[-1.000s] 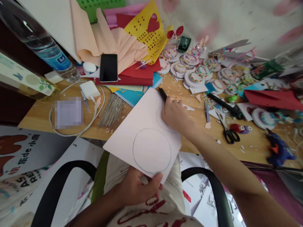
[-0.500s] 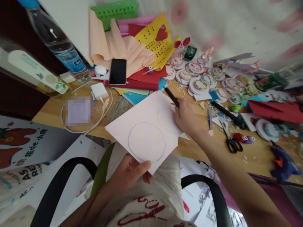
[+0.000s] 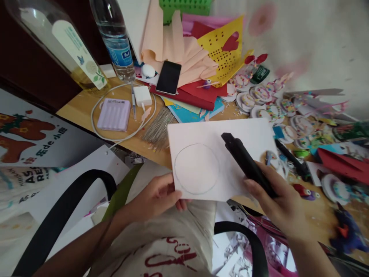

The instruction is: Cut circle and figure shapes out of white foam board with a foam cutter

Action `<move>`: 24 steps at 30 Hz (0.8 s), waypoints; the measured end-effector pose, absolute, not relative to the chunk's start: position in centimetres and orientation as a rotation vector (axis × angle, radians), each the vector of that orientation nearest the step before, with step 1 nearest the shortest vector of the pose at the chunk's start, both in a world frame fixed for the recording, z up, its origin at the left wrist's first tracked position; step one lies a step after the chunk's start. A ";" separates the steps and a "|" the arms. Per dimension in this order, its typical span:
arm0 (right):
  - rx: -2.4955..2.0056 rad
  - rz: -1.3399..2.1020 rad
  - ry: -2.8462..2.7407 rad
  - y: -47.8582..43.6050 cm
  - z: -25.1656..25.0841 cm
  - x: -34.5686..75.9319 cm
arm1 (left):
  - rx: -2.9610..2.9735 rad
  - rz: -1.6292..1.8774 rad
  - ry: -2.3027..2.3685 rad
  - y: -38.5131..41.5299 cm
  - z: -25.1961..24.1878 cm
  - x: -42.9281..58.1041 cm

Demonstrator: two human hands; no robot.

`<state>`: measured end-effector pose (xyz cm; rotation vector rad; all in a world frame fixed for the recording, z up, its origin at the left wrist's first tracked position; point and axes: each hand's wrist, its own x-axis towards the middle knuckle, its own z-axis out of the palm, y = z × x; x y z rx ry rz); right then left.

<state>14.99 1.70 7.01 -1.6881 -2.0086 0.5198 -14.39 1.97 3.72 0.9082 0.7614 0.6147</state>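
My left hand (image 3: 161,194) grips the lower left corner of a white sheet of card (image 3: 230,129), thumb on top and fingers underneath. A round outline (image 3: 197,169) is drawn on the card's left part, and a fainter curve shows further right. My right hand (image 3: 279,200) is closed around a long black tool (image 3: 245,157) with a narrow stepped end. Its exact kind I cannot make out. The tool lies across the view of the card's right part, its narrow end towards the upper left. Whether it touches the card I cannot tell.
Papers and a phone (image 3: 169,77) lie behind the card, with thin wires (image 3: 160,127) left of it. Bottles (image 3: 121,54), a charger (image 3: 142,96) and a lilac box (image 3: 113,114) stand further left. Small decorated discs (image 3: 259,94) crowd the right, near a blue glue gun (image 3: 347,227).
The card has turned clockwise and its long edges now run nearly level. My right hand has moved right and closer, bringing the black tool along. The view has shifted left.
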 end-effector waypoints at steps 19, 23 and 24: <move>-1.555 0.725 -2.136 -1.6 5.1 8.7 | 1.189 0.440 1.158 5.9 0.4 -14.2; -1.607 0.651 -2.190 -1.8 5.6 7.9 | 1.231 0.406 1.163 6.2 0.4 -14.2; -1.626 0.643 -2.190 -1.9 5.7 7.7 | 1.250 0.398 1.165 6.2 0.4 -14.2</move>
